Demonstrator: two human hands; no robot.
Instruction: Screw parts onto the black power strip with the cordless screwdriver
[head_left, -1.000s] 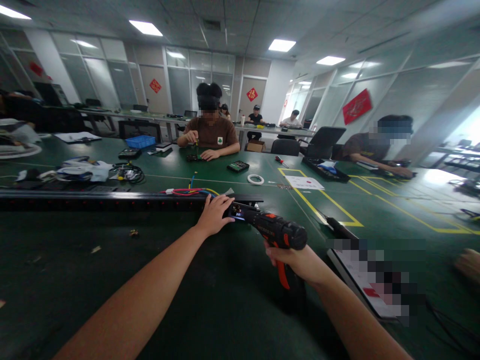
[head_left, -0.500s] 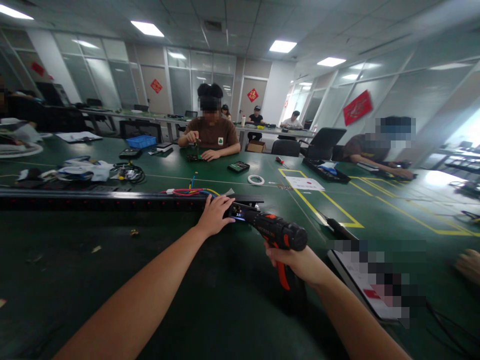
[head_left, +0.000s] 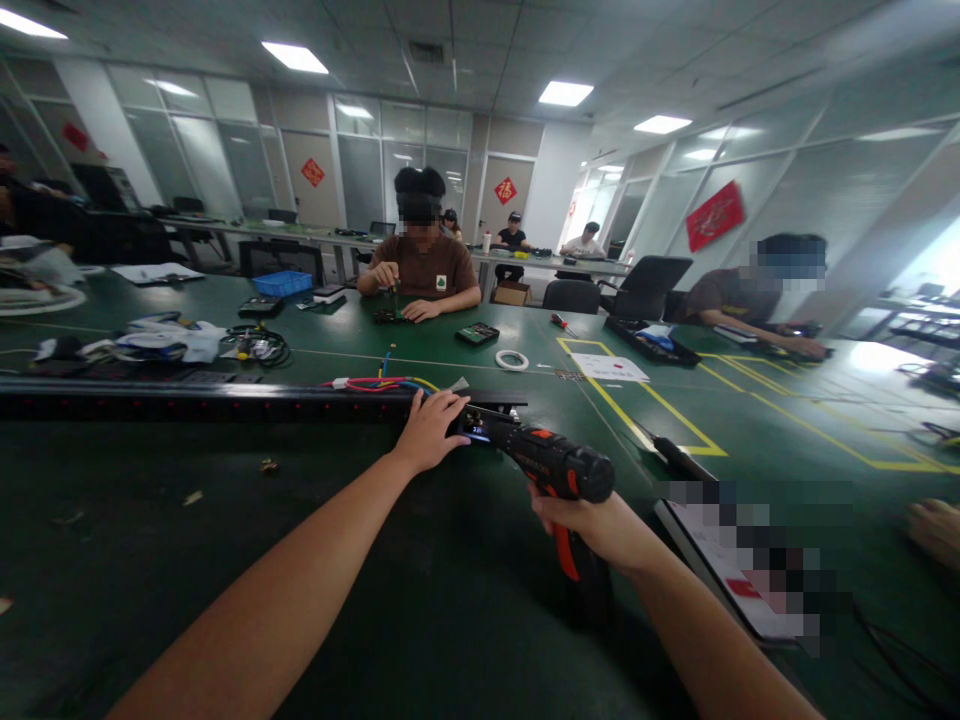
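My right hand point(head_left: 577, 515) is wrapped around the handle of a black and orange cordless drill point(head_left: 551, 460). The drill points left, its nose at the end of a long black power strip point(head_left: 225, 402), where a small light glows. Contact between bit and strip is too small to make out. My left hand point(head_left: 431, 428) grips the strip near that end, fingers over its top and thumb on the near side. Red, yellow and blue wires point(head_left: 386, 383) with a white connector lie along the strip's far edge, partly behind my left hand.
Beyond the strip lie a white tape ring point(head_left: 512, 360), a paper sheet point(head_left: 609, 367) and a coil of cable point(head_left: 259, 347). A soldering-iron-like black tool point(head_left: 681, 458) and a notebook point(head_left: 731, 570) are on the right. Small brass pieces point(head_left: 268, 466) rest in front. A co-worker point(head_left: 420, 265) sits opposite.
Both my hands, the drill and the strip stay in the same place. The person at the right has shifted their head slightly.
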